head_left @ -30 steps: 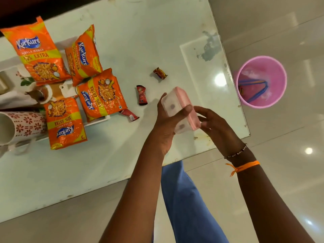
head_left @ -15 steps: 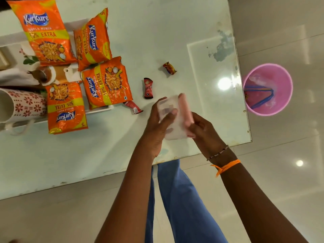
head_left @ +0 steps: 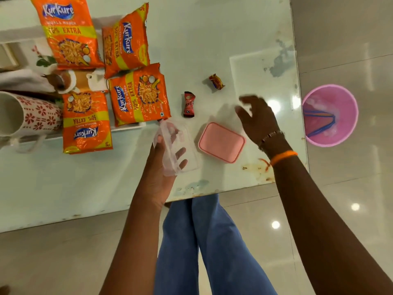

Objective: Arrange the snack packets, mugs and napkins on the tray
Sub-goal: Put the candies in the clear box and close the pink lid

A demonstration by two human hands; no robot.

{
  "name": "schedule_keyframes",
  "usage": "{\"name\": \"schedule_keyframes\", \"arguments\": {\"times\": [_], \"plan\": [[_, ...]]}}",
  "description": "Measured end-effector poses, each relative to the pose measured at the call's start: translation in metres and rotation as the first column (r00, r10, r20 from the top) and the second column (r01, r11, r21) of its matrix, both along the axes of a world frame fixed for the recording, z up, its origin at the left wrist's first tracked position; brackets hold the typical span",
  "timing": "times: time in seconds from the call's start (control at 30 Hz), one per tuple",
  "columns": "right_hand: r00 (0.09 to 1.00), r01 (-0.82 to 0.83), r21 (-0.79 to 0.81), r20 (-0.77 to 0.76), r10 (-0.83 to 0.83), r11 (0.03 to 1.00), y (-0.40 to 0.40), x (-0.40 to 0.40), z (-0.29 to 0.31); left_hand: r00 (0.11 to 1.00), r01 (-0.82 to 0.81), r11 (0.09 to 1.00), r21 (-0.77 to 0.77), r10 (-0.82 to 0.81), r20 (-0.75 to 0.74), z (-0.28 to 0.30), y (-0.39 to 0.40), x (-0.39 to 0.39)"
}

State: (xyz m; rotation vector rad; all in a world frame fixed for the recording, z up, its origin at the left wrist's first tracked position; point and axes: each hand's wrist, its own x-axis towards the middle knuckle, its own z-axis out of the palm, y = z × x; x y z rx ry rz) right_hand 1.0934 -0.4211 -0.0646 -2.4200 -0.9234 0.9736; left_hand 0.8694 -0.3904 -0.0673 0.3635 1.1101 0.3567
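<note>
Several orange snack packets lie on a white tray at the left, beside a red-patterned white mug on its side. My left hand holds a clear plastic box just off the tray's corner. A pink lid lies flat on the table to the right of the box. My right hand hovers above and to the right of the lid, fingers spread and blurred, holding nothing. Two small wrapped candies lie on the glass between the tray and my right hand.
A glass table top ends near my legs and at the right. A pink bin stands on the tiled floor beyond the right edge. White cloth lies on the tray at the far left. Rust stains mark the table's near right corner.
The pink lid came off the clear box and now lies on the table. My right hand let go of it and lifted away to the right. My left hand keeps the box.
</note>
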Motion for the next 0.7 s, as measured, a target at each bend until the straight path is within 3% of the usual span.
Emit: {"name": "schedule_keyframes", "arguments": {"times": [0.1,0.23,0.3,0.4,0.5,0.6,0.7], "plan": [[0.975,-0.202,0.055,0.106,0.195,0.978,0.039,-0.003,-0.013,0.996,-0.079,0.997,0.002,0.078,0.040,0.004,-0.004,-0.005],[0.917,-0.369,-0.017,0.159,0.367,0.929,0.062,-0.013,-0.036,0.985,-0.156,0.986,-0.052,0.159,0.062,0.008,-0.001,-0.007],[0.948,-0.287,0.045,0.154,0.277,0.957,0.057,-0.021,-0.036,0.980,-0.181,0.981,-0.073,0.186,0.071,0.007,0.000,-0.007],[0.980,-0.189,0.271,0.110,0.165,0.944,0.042,-0.048,-0.014,0.974,-0.208,0.975,-0.083,0.214,0.076,0.004,0.000,-0.012],[0.948,-0.255,0.406,-0.071,0.309,0.877,0.018,-0.080,0.015,0.963,-0.245,0.964,-0.099,0.254,0.091,0.002,0.000,-0.015],[0.877,-0.312,0.351,-0.252,0.410,0.883,0.005,-0.097,0.026,0.957,-0.255,0.962,-0.101,0.266,0.117,0.002,0.001,-0.020],[0.961,-0.247,0.310,-0.045,0.274,0.918,0.022,-0.090,0.007,0.957,-0.259,0.959,-0.114,0.271,0.106,0.001,-0.001,-0.023]]}}
